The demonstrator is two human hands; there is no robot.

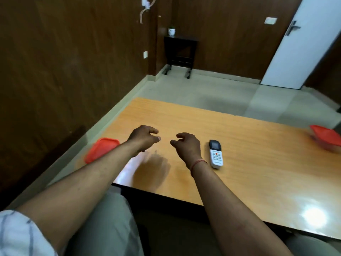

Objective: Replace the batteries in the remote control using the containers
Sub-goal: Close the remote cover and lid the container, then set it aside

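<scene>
Both hands hover above the middle of the wooden surface (pixel 239 145), holding nothing. The left hand (pixel 144 138) and the right hand (pixel 187 145) face each other with fingers (pixel 154 130) loosely curled and slightly apart, thumbs extended, pinching nothing. The remote control (pixel 215 153) lies face up on the surface just to the right of the right hand, not touched, its buttons showing and its battery cover hidden underneath. One red-lidded container (pixel 102 149) sits at the left edge of the surface, partly behind the left forearm; another red-lidded container (pixel 326 137) sits at the far right edge, well apart from the hands. Both lids look closed. To my eye the job has barely begun: the next move calls for picking up the remote, turning it over and sliding off the back cover, or else opening a container first.
</scene>
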